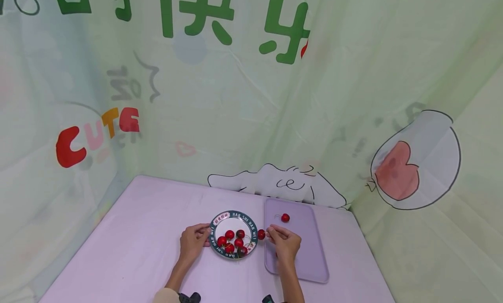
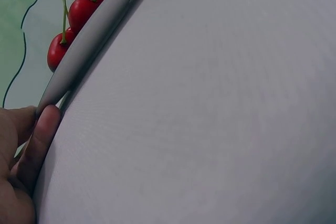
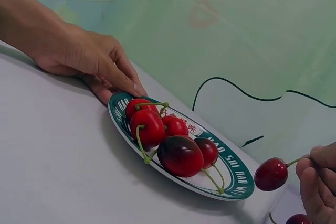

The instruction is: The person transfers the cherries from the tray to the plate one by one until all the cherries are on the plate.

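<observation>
The left hand (image 2: 30, 160) pinches a tilted-looking plate (image 2: 84, 45) bearing red cherries (image 2: 83, 12).

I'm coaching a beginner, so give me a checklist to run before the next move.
1. Left grip on plate: ok, holding its rim.
2. Right grip on held cherry: ok, pinching its stem.
3. Held cherry above plate: not ok, beside the rim.
4. Plated cherries resting on plate: ok.
5. Cherry count on tray: cannot tell, right hand and forearm hide part.
</observation>
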Available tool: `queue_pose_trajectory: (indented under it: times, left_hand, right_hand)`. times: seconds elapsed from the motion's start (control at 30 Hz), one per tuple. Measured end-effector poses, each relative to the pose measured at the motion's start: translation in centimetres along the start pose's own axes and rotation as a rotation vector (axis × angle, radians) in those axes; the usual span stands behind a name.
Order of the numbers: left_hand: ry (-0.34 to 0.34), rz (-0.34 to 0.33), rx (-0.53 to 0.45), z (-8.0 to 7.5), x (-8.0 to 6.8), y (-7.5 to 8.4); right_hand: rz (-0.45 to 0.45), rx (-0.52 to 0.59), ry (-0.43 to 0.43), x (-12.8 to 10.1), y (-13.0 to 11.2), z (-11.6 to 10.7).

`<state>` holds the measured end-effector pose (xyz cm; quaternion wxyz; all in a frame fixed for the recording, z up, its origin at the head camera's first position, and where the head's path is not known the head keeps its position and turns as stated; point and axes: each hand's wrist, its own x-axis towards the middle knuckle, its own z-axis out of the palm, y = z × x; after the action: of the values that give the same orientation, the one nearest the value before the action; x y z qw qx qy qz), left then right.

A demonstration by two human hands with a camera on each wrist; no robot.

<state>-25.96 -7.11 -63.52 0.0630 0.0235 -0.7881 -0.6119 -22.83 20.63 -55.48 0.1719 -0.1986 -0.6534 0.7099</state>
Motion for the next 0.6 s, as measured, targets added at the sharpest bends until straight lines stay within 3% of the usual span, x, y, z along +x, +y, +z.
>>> queue_pose_trajectory:
  times: [0.6]
  left_hand:
    - [-0.001,0.007,-0.015,-0.2,0.1,0.1]
  right_hand:
    - [0.032,0.033,-0.054,0.4,-0.5,2.8]
